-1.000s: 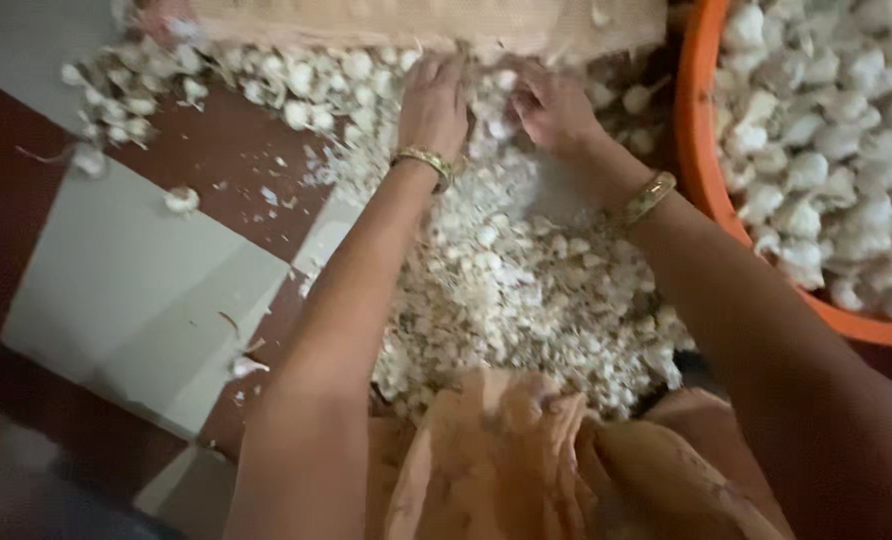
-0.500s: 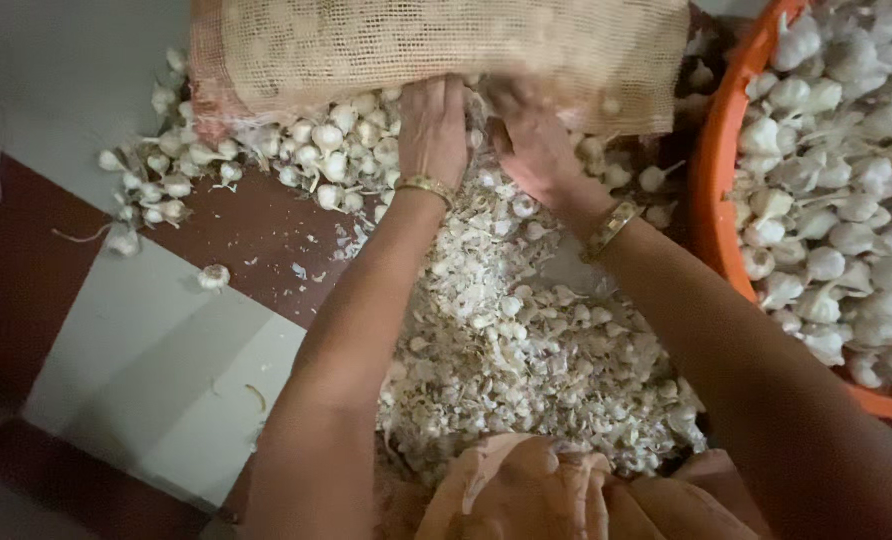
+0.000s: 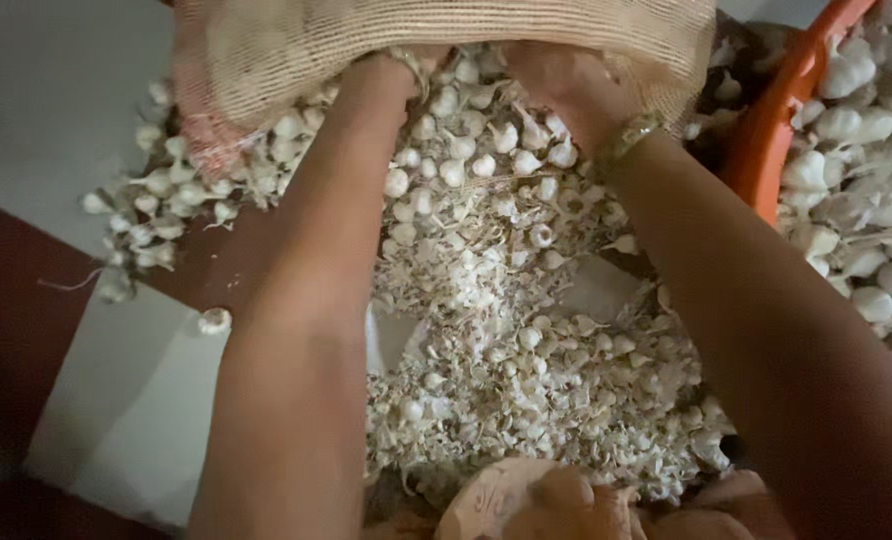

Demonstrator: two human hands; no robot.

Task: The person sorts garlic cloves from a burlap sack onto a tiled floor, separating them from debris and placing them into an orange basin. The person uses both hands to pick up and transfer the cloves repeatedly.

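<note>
A tan mesh sack point(image 3: 446, 25) lies across the top of the view, and whole garlic bulbs point(image 3: 476, 150) spill out from under its edge. My left hand point(image 3: 391, 62) reaches in under that edge; only the wrist with a gold bangle shows, the fingers are hidden. My right hand point(image 3: 556, 75) is at the sack's rim beside it, fingers curled up onto the mesh. Between my forearms, a heap of loose garlic cloves and papery skins point(image 3: 526, 380) lies on the floor.
An orange tub point(image 3: 766, 130) full of garlic bulbs point(image 3: 866, 200) stands at the right. More bulbs point(image 3: 156, 215) lie left of the sack, and a single one point(image 3: 213, 320) sits apart on the brown and pale tiled floor point(image 3: 116, 400). Orange cloth point(image 3: 526, 505) covers my lap.
Both hands have gone from in front of the sack's mouth to under its edge. The sack sits nearer and lower in view, and more whole bulbs have spilled between my arms.
</note>
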